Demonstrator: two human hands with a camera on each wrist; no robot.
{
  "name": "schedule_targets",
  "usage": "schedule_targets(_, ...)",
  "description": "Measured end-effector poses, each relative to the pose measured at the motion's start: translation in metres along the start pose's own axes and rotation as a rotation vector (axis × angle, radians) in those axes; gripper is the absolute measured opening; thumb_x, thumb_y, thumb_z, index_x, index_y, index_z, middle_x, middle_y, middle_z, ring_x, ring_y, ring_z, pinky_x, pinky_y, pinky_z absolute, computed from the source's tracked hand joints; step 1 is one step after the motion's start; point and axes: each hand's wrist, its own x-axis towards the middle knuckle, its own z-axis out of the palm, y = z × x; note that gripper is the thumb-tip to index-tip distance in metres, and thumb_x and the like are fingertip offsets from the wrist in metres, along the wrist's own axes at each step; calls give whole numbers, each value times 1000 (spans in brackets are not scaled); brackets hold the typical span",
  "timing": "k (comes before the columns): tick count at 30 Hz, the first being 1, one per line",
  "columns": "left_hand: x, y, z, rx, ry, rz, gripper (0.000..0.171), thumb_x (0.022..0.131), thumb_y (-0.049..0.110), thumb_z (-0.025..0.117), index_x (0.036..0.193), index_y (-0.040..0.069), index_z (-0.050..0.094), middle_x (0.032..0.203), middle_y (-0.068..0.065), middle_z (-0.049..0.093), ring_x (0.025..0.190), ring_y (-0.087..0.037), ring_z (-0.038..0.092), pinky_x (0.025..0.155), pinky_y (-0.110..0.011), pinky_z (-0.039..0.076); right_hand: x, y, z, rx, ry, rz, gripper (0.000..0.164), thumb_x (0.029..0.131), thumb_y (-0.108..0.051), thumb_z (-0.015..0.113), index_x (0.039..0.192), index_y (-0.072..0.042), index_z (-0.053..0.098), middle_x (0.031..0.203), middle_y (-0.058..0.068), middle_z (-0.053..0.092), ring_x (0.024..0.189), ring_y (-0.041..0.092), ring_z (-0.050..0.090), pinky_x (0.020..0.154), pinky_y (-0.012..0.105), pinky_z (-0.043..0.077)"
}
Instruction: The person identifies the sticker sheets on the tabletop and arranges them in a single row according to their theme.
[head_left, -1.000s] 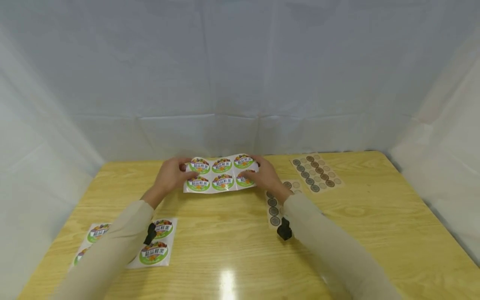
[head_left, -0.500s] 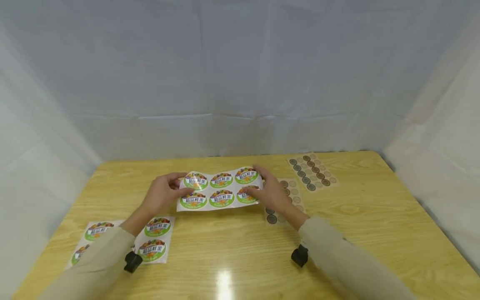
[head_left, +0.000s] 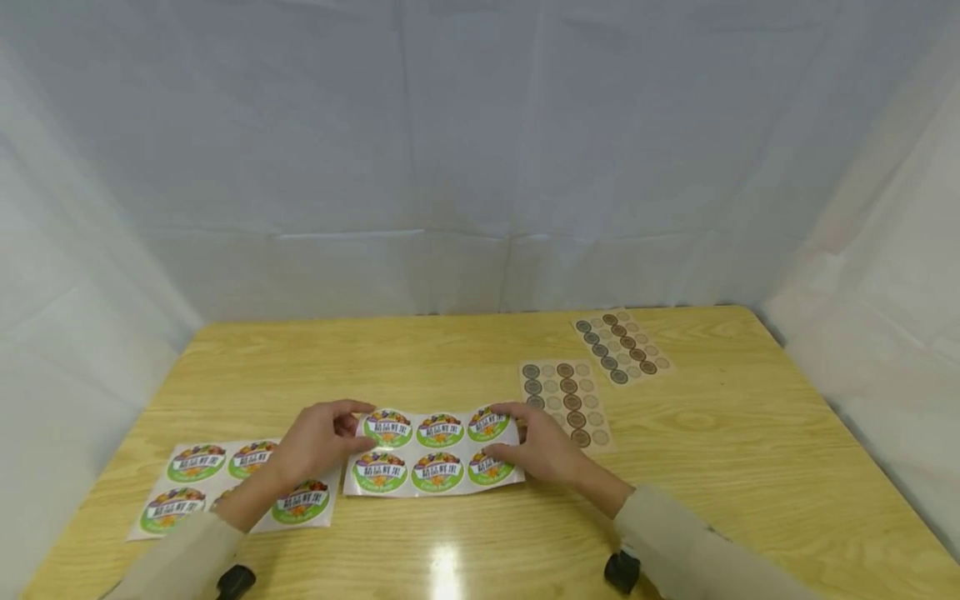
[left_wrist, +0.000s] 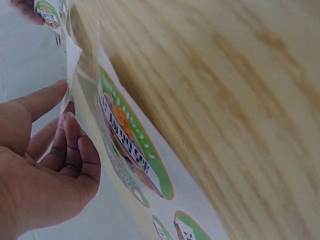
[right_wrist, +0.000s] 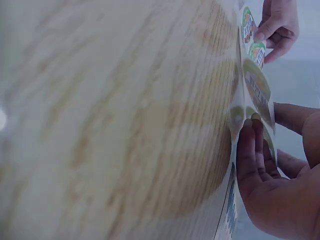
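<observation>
A white sticker sheet (head_left: 439,452) with two rows of oval fruit labels, green below and colourful on top, is stretched between both hands. At its left edge the left hand (head_left: 318,442) pinches it between thumb and fingers. My right hand (head_left: 547,446) pinches the opposite edge the same way. In the left wrist view the left hand (left_wrist: 50,155) grips the sheet's edge just over the wood. From the right wrist view, the right hand's (right_wrist: 280,175) fingertips lie behind the sheet, close to the table. Whether the sheet touches the table cannot be made out.
A second fruit-label sheet (head_left: 213,471) lies at the front left, partly under the left forearm. Two beige sheets of small round stickers, a nearer sheet (head_left: 558,396) and a farther sheet (head_left: 622,346), lie right of centre. White curtains (head_left: 480,167) enclose the wooden table (head_left: 712,467).
Both hands have drawn the held sticker sheet toward the body and lower, from the table's back edge to its middle. The nearer beige sheet is now more fully uncovered.
</observation>
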Motion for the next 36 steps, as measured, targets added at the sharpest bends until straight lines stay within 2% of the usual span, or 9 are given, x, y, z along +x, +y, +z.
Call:
schedule_targets(3,-5,1,1,25,7,-2,44,83,17,75,121,-1,62,80,2,58,67,-14,52,56,-27,43,-2,-1,-1,-47,-10,-15,54,86,-14,72,133,3,51,94,8,63,72,15,64,58,29,54)
schedule_targets(6,-9,2,3,77,19,-9,43,83,23,76,118,1,64,78,4,58,66,-11,53,56,-27,44,-5,-3,-1,-133,-14,-21,52,86,-16,72,132,2,52,95,5,60,70,13,60,57,28,52)
schedule_targets(11,-13,4,5,270,31,35,40,81,29,76,112,5,68,71,9,54,58,-7,46,50,-25,40,-7,-3,0,-271,-18,-44,51,88,-22,71,131,-1,54,97,3,58,71,11,55,58,25,49)
schedule_targets(15,-17,10,6,419,65,84,37,79,34,77,106,10,71,66,10,49,60,-10,45,48,-26,37,-8,-3,0,-337,-31,-40,52,87,-28,71,131,-4,56,98,-1,60,75,9,55,64,26,48)
schedule_targets(20,-22,15,6,548,95,130,36,78,37,76,102,10,72,79,3,63,75,-21,58,59,-35,48,-8,-2,0,-374,-62,-30,53,87,-32,70,132,-7,55,106,-2,63,87,8,56,81,30,47)
schedule_targets(25,-26,15,8,637,123,170,39,80,40,74,104,9,71,94,-7,68,84,-27,60,73,-46,50,-8,-3,0,-394,-52,-51,53,87,-32,70,132,-7,56,111,1,63,95,12,57,90,35,45)
schedule_targets(28,-29,15,9,661,136,171,40,79,40,74,104,9,71,94,-8,67,85,-27,59,75,-48,48,-10,-5,1,-417,-47,-49,54,86,-33,71,132,-8,56,107,3,58,90,14,55,82,33,47)
schedule_targets(32,-32,17,10,676,142,168,39,78,39,75,103,9,71,93,-7,67,85,-26,58,75,-47,48,-13,-9,3,-432,-48,-27,54,86,-32,71,133,-11,55,101,4,46,77,13,49,63,27,45)
schedule_targets(36,-32,20,11,688,132,164,35,78,37,75,102,11,73,90,-5,65,82,-24,56,72,-44,47,-15,-12,5,-451,-43,-21,55,87,-29,71,135,-11,53,107,7,42,73,12,48,56,25,44)
